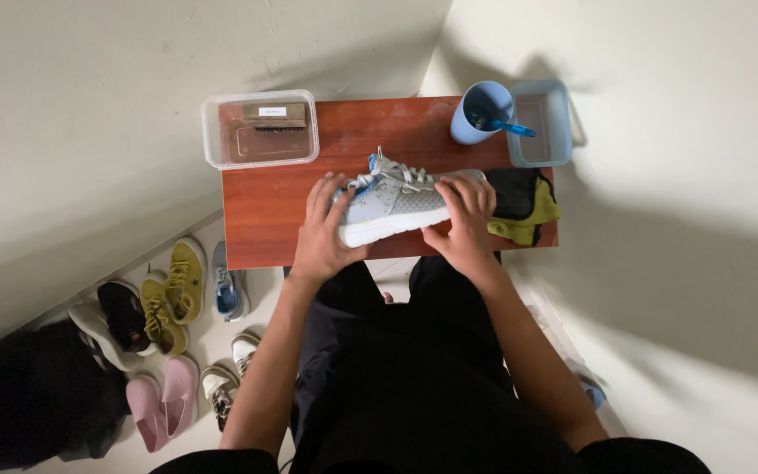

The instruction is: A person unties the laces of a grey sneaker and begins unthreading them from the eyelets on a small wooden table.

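Observation:
A grey mesh sneaker [394, 204] with a white sole, white laces and blue trim lies on its side on the small red-brown table [265, 206]. My left hand [322, 233] grips its toe end, fingers spread over the upper. My right hand [462, 224] holds the heel end, fingers laid across the mesh. Both hands clasp the shoe near the table's front edge.
A clear plastic box [261, 128] with a brush inside stands at the table's back left. A blue cup [482, 111] with a blue-handled brush and a blue tub [540, 123] sit at back right. A black-and-yellow cloth [524, 206] lies beside the sneaker. Several shoes [168, 325] lie on the floor at left.

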